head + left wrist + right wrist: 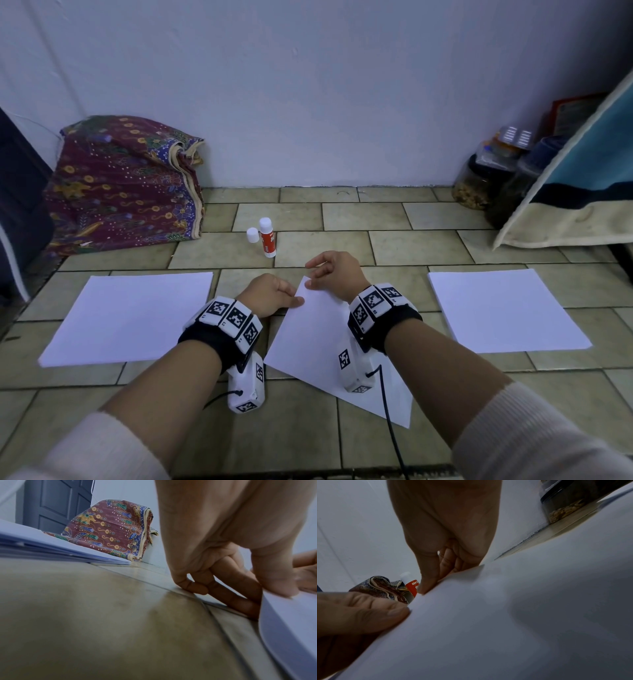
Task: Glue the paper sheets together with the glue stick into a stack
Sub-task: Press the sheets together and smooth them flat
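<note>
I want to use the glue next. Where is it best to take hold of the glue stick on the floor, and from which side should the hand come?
Probably grip the glue stick around its red-and-white barrel, coming from above and the near side. It stands upright on the tiled floor, and its cap stands close on its left, so a low sideways reach from there could knock the cap. Both hands are busy pinching the middle paper sheet.

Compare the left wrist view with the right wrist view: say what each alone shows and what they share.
Only the left wrist view: the paper stack edge-on and a dark door.
Only the right wrist view: the glue stick and a jar.
Both: the sheet held at its far end by the left hand and right hand, and the patterned cloth.
</note>
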